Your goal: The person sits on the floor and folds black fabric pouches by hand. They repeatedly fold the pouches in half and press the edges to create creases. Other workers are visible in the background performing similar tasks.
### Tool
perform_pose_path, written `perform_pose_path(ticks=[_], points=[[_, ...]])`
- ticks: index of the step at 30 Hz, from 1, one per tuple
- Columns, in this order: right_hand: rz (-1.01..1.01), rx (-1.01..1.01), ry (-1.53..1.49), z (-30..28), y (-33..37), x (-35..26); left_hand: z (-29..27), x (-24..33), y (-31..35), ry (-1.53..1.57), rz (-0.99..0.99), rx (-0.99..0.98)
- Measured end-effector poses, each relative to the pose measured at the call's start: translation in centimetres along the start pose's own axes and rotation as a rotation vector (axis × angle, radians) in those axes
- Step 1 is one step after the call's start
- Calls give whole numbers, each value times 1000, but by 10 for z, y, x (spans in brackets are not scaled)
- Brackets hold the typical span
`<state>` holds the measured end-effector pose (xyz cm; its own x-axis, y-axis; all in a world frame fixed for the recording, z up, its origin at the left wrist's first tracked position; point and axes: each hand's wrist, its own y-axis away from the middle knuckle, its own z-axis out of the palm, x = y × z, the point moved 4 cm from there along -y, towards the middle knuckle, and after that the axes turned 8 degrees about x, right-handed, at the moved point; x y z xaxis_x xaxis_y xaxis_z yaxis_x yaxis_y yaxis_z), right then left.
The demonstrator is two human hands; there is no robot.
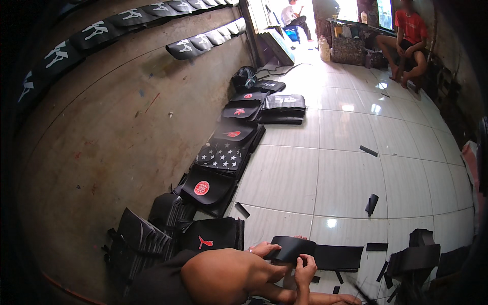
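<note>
A black rectangular sheet (293,249), smooth and slightly curved, is held up in front of me above the tiled floor. My left hand (264,248) grips its left edge, with the thumb on top. At its lower right edge my right hand (306,267) has its fingers curled and pinched together on the sheet. Just right of it, a stack of similar black sheets (339,257) lies flat on the floor, partly covered by the held piece. My bent knee (218,274) and a bare foot (349,299) are close below.
Stacks of black printed sheets (213,188) line the wall at left. More black pieces (416,259) stand at right, with narrow offcuts (376,247) scattered about. Printed black pieces (96,35) hang on the wall. One person (410,30) sits far right, another (294,16) by the doorway.
</note>
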<state>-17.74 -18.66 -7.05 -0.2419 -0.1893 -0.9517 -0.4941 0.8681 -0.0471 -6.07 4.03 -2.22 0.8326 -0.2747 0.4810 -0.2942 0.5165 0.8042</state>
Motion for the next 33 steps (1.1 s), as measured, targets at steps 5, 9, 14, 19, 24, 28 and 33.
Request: perform_pose_path(ticks=[5, 9, 14, 19, 24, 28, 33], points=[[24, 16, -5, -3, -2, -3, 1, -5, 2, 5, -12, 13], [53, 15, -11, -3, -1, -3, -2, -9, 2, 1, -41, -3], [58, 21, -23, -4, -1, -8, -3, 6, -12, -20, -66, 5], [-15, 18, -69, 0, -8, -12, 3, 49, -60, -42, -11, 71], [18, -37, 4, 3, -7, -4, -24, 47, -124, -67, -37, 9], [-182, -36, 55, 13, 0, -52, 47, 61, -80, -160, 141, -37], [-139, -83, 76, 38, 13, -61, 40, 54, -86, -249, 205, 13]])
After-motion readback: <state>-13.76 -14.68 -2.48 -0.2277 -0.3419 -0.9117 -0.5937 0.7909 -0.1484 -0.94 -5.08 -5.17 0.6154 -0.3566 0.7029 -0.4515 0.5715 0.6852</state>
